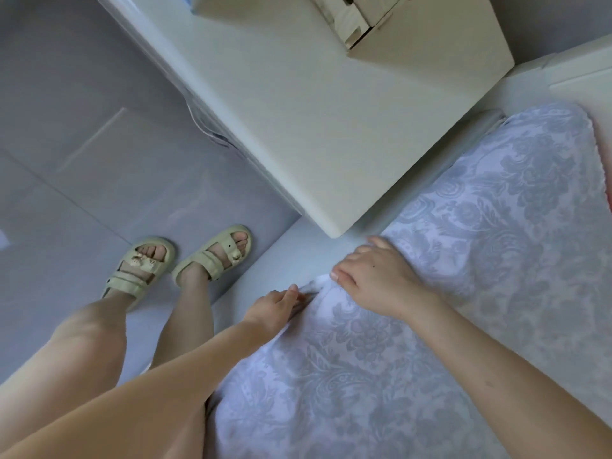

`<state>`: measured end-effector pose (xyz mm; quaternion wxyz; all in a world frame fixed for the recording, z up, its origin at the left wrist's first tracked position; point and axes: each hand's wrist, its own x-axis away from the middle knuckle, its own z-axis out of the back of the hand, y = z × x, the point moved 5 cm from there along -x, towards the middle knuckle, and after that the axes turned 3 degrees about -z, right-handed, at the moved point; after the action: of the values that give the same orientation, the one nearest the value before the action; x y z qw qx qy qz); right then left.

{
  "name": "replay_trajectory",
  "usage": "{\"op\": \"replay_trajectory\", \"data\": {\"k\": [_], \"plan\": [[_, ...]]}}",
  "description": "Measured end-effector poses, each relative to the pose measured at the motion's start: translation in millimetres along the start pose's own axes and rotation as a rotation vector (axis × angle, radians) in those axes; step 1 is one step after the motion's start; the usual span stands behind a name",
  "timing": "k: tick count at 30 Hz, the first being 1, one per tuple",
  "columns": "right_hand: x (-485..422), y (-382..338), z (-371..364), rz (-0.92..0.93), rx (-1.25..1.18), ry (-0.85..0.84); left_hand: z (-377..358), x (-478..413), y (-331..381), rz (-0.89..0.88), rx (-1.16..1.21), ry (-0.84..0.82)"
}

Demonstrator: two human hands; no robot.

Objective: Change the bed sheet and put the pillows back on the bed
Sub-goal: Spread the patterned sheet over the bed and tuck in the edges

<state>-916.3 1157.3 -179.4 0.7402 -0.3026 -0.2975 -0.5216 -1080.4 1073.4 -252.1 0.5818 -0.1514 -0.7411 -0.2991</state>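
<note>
We stand beside the bed (284, 260), with the patterned sheet (463, 293) lying across it to our right. Our left hand (276, 308) pinches the sheet's bunched edge. Our right hand (377, 279) curls over that same edge just beyond, nearer the white cabinet (298, 111). The edge runs away from us towards that corner.

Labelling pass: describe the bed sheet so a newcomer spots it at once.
Start at the white cabinet, upper middle. Spread below and right of its corner is the bed sheet, its edge held by the left hand and right hand. Alone here, it carries a grey floral pattern.
</note>
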Motion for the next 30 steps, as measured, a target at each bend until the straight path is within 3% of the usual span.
{"op": "replay_trajectory", "data": {"k": [5,10,15,20,24,27,30], "plan": [[-5,-47,-18,-0.019,0.098,-0.169,9,9,-25,-0.047,-0.134,-0.019],[-18,-62,-33,-0.109,0.114,-0.398,18,12,-62,-0.113,-0.075,-0.019],[-19,-59,-37,-0.182,0.151,-0.528,27,12,-108,-0.054,0.098,-0.044],[-15,-68,-52,-0.213,0.276,-0.730,25,43,-98,-0.308,0.244,-0.018],[1,-66,-44,-0.260,0.216,-0.781,-10,58,-79,-0.391,0.307,-0.249],[10,-66,-38,-0.275,0.156,-0.768,-36,52,-71,-0.273,0.282,-0.439],[7,-63,-34,-0.297,0.167,-0.714,-36,43,-55,-0.182,0.263,-0.447]]}}
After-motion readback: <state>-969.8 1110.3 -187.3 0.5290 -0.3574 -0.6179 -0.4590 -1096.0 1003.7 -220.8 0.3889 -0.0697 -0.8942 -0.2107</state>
